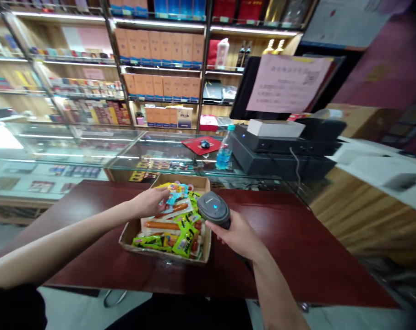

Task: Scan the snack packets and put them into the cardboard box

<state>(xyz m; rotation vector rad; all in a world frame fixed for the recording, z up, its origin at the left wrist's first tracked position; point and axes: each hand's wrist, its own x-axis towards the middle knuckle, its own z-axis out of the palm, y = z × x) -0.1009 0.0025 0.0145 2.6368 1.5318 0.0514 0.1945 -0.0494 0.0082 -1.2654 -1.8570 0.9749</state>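
A cardboard box (128,236) on the table holds several packaged snacks, among them sausages in clear wrappers (163,225) and bright green packets (185,240). Over the box's far left part, my left hand (151,203) has its fingers closed on a blue and yellow snack packet (177,193); its fingertips are partly hidden. My right hand (240,233) is wrapped round the handle of a dark grey barcode scanner (213,208), a blue light glowing on top. The scanner's head is above the box's right edge.
The dark red table (280,247) meets a glass display counter (125,149). On the counter are a bottle of blue drink (224,151), a mouse (205,144) on a red mat (194,145), and a monitor (240,94) with a paper sheet (287,85). Stocked shelves stand behind.
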